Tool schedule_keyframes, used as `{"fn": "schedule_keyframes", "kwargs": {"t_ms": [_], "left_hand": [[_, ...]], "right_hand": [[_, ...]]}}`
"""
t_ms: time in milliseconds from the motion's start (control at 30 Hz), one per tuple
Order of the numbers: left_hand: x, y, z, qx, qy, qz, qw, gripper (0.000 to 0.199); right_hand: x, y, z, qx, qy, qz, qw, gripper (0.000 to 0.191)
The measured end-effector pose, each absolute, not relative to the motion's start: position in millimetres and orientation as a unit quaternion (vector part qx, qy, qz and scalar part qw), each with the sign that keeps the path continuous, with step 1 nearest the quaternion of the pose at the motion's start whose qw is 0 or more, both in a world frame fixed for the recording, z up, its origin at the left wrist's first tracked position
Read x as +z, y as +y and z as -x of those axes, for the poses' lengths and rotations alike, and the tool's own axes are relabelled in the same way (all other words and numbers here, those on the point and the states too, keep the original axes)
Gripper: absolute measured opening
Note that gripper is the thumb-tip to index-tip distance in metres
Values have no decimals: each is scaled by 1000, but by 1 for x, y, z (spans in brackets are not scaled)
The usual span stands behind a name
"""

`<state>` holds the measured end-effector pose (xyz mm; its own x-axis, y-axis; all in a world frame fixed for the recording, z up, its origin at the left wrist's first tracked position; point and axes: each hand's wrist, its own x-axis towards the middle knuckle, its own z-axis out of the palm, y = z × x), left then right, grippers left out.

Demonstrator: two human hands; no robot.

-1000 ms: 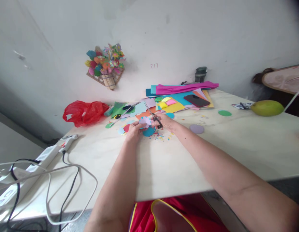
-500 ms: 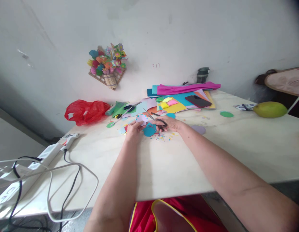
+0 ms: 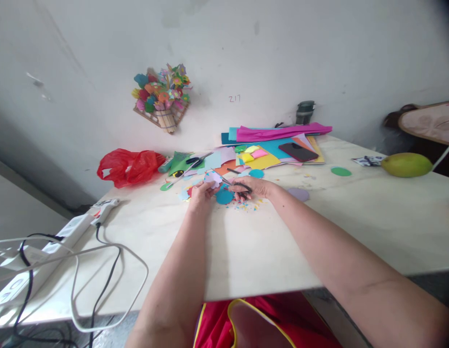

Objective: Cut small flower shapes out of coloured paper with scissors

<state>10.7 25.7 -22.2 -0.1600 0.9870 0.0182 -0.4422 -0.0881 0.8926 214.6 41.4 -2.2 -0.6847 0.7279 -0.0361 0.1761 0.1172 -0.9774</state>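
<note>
Between the fingers of my left hand [image 3: 202, 193] is a pale lilac paper cutout [image 3: 213, 180] with a scalloped edge. My right hand [image 3: 248, 187] is closed around the dark handles of a pair of scissors [image 3: 242, 187]. The blades point left and reach the paper's right edge. Below them on the table lies a blue paper circle [image 3: 224, 195], and small coloured paper scraps [image 3: 246, 206] are scattered near my right fingers. A lilac paper circle [image 3: 298, 194] rests right of my right wrist.
Coloured sheets, clay-like packets [image 3: 251, 155] and a phone [image 3: 298, 152] lie behind my hands. A second pair of scissors [image 3: 195, 160] and a red plastic bag [image 3: 128, 166] are back left. A power strip [image 3: 65, 237] with loose cables is at left; a yellow-green fruit [image 3: 407, 165] is at right.
The scissors have turned slightly in my right hand, and their blades now meet the lilac paper's edge. The paper has tilted a little in my left hand.
</note>
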Motion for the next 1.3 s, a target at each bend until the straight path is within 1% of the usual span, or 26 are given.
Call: {"fn": "schedule_keyframes", "kwargs": {"t_ms": [533, 667, 967, 1300], "left_hand": [[-20, 23, -13, 651, 390, -336, 558, 13], [-22, 24, -12, 649, 393, -340, 555, 12], [-22, 24, -12, 651, 383, -335, 563, 18], [-23, 26, -11, 647, 391, -337, 562, 15]], "right_hand": [[-3, 41, -212, 590, -698, 331, 236, 21], [-2, 41, -212, 591, -697, 334, 231, 20], [-2, 40, -212, 592, -694, 337, 233, 20], [-6, 43, -212, 595, -696, 326, 235, 21]]}}
